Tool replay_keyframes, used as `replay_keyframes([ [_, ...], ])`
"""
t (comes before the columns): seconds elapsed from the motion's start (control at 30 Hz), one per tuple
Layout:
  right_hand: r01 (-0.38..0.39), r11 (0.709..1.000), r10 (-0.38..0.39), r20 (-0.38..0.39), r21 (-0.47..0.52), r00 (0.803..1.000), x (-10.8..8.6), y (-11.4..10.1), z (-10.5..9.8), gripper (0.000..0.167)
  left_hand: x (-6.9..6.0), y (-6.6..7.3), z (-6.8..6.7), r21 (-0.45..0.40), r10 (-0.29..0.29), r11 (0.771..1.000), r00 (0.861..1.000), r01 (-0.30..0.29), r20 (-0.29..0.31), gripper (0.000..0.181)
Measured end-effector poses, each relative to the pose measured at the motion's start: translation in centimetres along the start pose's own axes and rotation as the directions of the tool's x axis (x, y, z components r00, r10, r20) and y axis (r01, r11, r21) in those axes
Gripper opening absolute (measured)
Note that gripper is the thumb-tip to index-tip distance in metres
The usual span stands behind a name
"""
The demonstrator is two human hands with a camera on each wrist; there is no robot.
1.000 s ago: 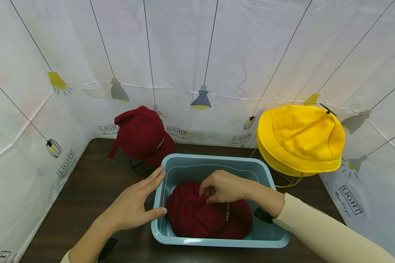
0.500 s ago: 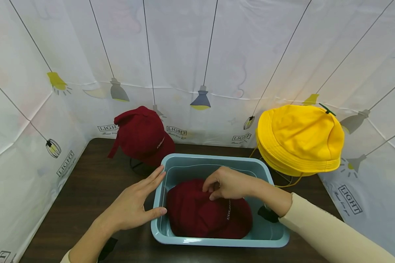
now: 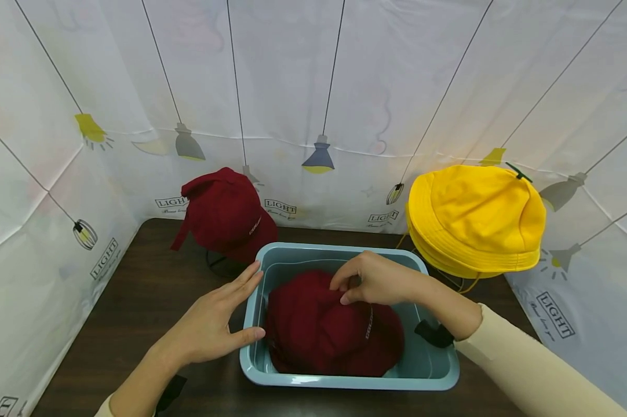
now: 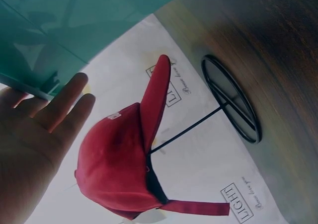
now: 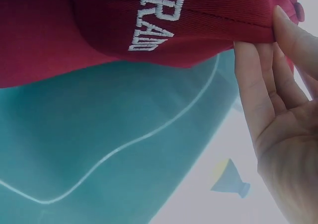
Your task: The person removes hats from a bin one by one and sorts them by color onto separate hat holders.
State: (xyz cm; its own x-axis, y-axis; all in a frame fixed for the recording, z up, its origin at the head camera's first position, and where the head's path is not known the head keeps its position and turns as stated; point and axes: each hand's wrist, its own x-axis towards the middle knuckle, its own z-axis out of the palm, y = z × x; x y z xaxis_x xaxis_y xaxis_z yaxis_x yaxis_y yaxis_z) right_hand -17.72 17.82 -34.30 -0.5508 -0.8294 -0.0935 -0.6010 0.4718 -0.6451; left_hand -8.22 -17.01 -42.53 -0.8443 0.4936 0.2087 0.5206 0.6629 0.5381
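A dark red baseball cap (image 3: 329, 336) with white lettering is inside the light blue plastic basin (image 3: 345, 383). My right hand (image 3: 378, 281) pinches the cloth of its crown between thumb and fingers; the right wrist view shows the cap (image 5: 208, 15) bunched at the fingertips, its brim to the left. At the basin's left side, my left hand (image 3: 214, 318) touches the rim with straight, spread fingers. Behind that hand, a second red cap (image 3: 225, 214) sits on a thin black wire stand (image 4: 231, 102), its strap hanging loose in the left wrist view.
A yellow bucket hat (image 3: 480, 220) with a small green topper stands at the back right, raised on a wire stand. The basin is on a dark wood table (image 3: 115, 341). A white printed sheet (image 3: 292, 75) encloses the back and sides.
My right hand has risen slightly toward the back right, drawing the cap's crown up with it inside the basin. The left hand stays in place.
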Motion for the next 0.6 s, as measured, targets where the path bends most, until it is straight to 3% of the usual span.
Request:
replay_keyframes([
  [0.27, 0.012, 1.000, -0.012, -0.051, 0.009, 0.999, -0.8, -0.3, -1.1, 0.022, 0.0, -0.1, 0.1, 0.004, 0.011, 1.000, 1.000, -0.011, -0.005, 0.089],
  [0.6, 0.034, 0.999, -0.034, -0.059, 0.008, 0.998, -1.3, -0.7, -1.7, 0.019, 0.0, 0.0, 0.0, 0.005, 0.012, 1.000, 1.000, -0.012, -0.005, 0.089],
])
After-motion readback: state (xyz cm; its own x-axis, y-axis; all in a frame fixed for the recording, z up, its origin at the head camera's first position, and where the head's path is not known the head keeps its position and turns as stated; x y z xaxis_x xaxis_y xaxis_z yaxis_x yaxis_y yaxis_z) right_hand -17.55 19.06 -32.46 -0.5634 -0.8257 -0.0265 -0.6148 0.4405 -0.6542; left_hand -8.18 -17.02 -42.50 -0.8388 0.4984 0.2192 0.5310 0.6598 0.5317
